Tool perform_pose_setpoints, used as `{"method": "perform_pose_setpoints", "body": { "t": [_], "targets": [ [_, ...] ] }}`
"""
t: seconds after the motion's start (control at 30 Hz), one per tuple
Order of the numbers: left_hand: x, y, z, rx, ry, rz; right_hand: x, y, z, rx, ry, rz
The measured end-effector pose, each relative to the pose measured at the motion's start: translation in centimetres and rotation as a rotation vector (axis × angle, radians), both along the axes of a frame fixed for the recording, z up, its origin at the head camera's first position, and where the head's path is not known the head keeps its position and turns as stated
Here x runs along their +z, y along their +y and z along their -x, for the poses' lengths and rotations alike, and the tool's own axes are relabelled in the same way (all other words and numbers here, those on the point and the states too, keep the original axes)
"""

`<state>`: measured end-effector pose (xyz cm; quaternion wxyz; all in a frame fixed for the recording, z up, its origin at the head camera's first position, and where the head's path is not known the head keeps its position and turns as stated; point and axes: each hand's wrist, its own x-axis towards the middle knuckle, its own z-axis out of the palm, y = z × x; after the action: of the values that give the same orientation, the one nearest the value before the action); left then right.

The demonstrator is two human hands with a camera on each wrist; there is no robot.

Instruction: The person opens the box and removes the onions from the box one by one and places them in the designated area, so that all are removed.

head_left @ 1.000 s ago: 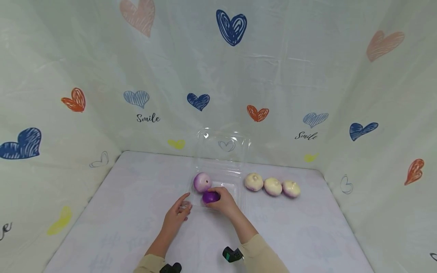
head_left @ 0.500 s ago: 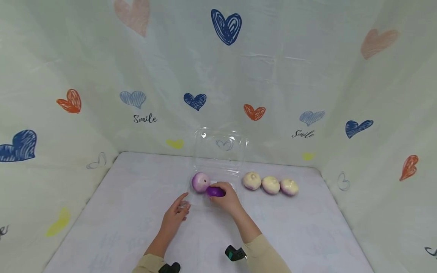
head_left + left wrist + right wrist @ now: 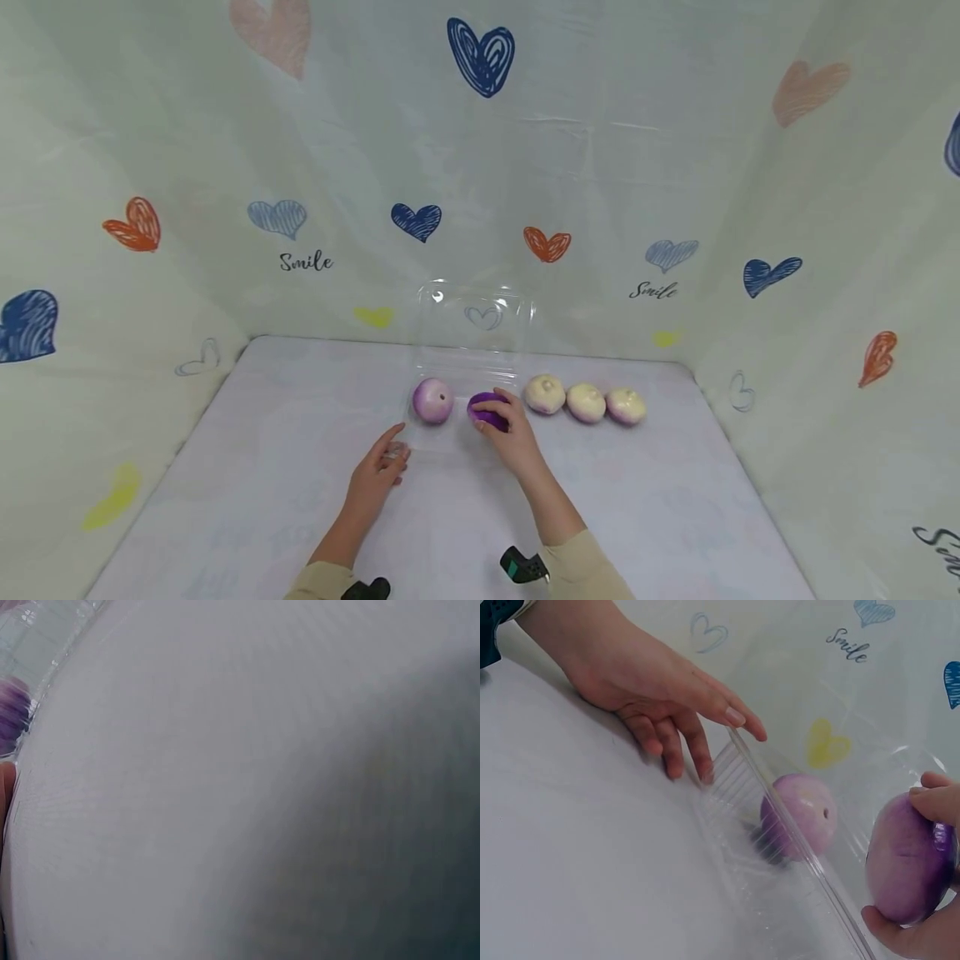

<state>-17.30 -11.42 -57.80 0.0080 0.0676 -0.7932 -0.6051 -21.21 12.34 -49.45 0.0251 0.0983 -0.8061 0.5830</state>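
My right hand pinches a purple onion between thumb and fingers, over the right part of an open clear plastic clamshell box. In the right wrist view this onion is turned on its side, its vivid purple end against the hand. Another purple onion, with a small dark spot, sits in the box's left part. At the box's near left corner rests my left hand, index finger outstretched and fingertips right at the rim. The left wrist view catches only a finger and a corner of the box.
To the right of the box, three cream-and-purple onions stand in a row. The box's transparent lid is raised behind it, close to the heart-printed backdrop. A white cloth covers the table.
My right hand has shifted its onion rightward and slightly away from me, opening a gap from the onion on the left, and has tilted it. My left hand stays at the corner.
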Motion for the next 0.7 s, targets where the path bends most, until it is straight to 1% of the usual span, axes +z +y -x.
{"method": "perform_pose_setpoints", "body": {
  "t": [0.17, 0.2, 0.27, 0.33, 0.5, 0.57, 0.63, 0.7],
  "targets": [
    [0.1, 0.0, -0.1, -0.003, -0.004, 0.003, 0.3, 0.8, -0.1, -0.009, -0.015, 0.010],
    [0.1, 0.0, -0.1, -0.002, -0.004, 0.001, -0.2, 1.1, 0.1, -0.015, -0.016, 0.009],
    [0.1, 0.0, 0.0, -0.002, -0.001, 0.003, 0.1, 1.4, 0.1, -0.026, -0.011, 0.015],
    [0.0, -0.1, 0.0, -0.001, 0.001, 0.002, 0.8, 1.7, -0.2, -0.031, -0.006, 0.037],
    [0.2, 0.0, 0.0, -0.002, 0.001, 0.002, 3.4, 2.4, -1.3, -0.005, 0.008, 0.103],
    [0.3, 0.0, 0.0, -0.002, -0.001, 0.003, 4.0, 2.8, -1.5, -0.004, 0.007, 0.110],
    [0.4, 0.0, 0.0, -0.001, -0.003, 0.006, 4.0, 3.3, -1.4, -0.012, 0.007, 0.112],
    [0.4, 0.1, -0.1, 0.000, -0.005, 0.011, 3.4, 4.1, -1.0, -0.023, 0.013, 0.122]
  ]
}}
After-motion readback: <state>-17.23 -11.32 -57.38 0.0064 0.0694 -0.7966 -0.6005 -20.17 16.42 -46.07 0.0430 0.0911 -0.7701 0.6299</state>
